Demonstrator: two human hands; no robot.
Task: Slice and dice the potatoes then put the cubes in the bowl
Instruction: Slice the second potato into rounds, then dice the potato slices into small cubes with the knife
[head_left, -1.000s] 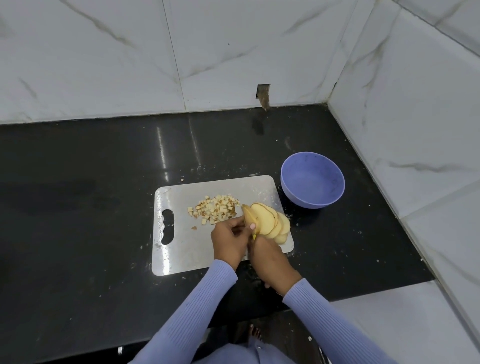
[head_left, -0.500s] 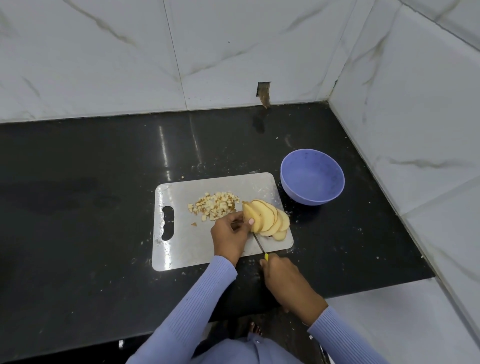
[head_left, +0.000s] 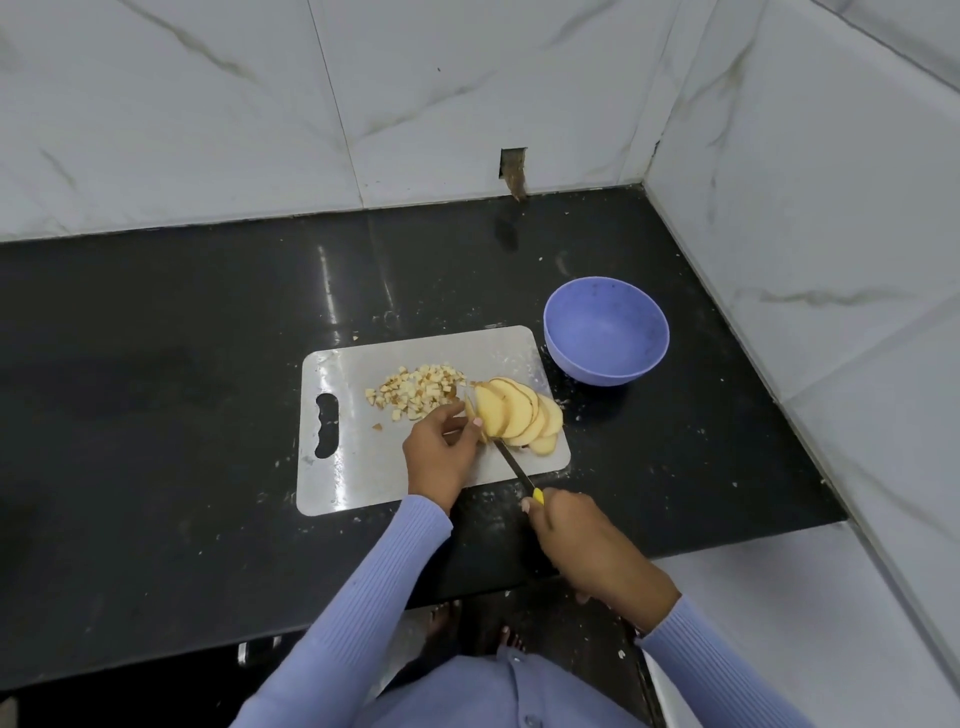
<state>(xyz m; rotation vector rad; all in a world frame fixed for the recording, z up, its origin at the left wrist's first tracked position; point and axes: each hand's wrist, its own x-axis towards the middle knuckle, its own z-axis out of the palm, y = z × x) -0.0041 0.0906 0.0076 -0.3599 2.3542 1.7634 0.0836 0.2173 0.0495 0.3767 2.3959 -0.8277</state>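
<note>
A white cutting board lies on the black counter. On its right part several potato slices lean fanned against each other. A small pile of potato cubes sits at the board's middle back. My left hand pinches the leftmost end piece of the potato. My right hand, off the board's near edge, grips the yellow handle of a knife; the blade tip rests at the cut beside my left fingers. An empty purple bowl stands just right of the board.
The black counter runs to white marble walls at the back and right. A small hole is in the back wall. Potato crumbs speckle the counter around the board. My feet show below the counter's near edge.
My right hand pulled back toward me from beside the slices, drawing the knife through the potato. My left hand stayed on the end piece.
</note>
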